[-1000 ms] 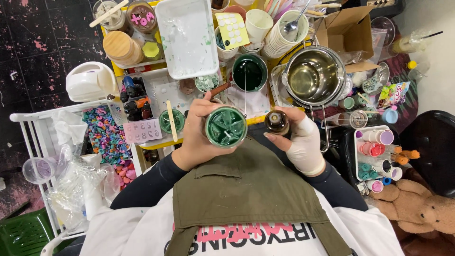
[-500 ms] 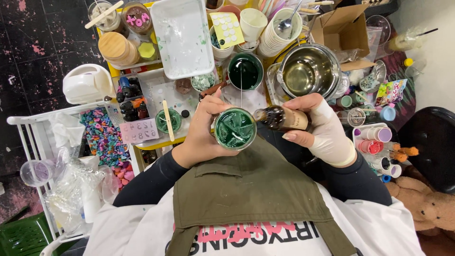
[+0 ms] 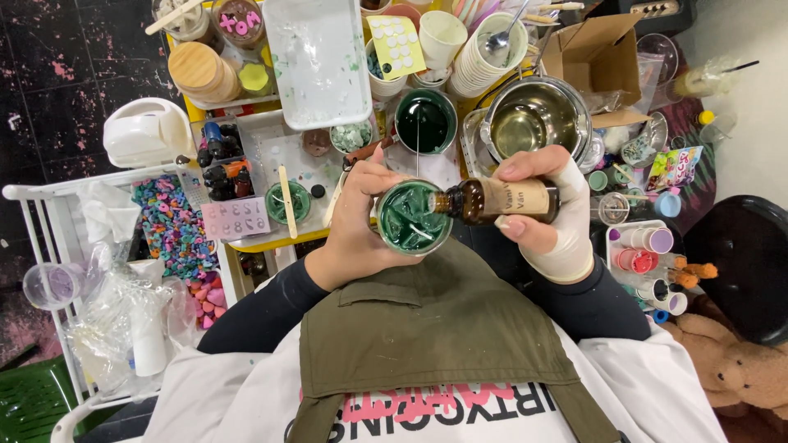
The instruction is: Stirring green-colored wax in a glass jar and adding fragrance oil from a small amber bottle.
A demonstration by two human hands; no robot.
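The left hand is wrapped around a small round cup of green liquid, fingers closed about its side, holding it up close to the body rather than resting it on the counter. The right hand — covered in a pale glove or wrap — grips a small brown bottle with a tan label, tipped on its side so its neck sits right over the cup's rim. This looks like the dosing step: adding a liquid from the bottle into the green mix, though no drop can be made out. The move that follows, as I judge it, calls for a steady tilt and a level cup, then something to stir with — a wooden stick lies to the left of the left hand. Beyond both hands sit a larger cup of dark green liquid and a steel pot.
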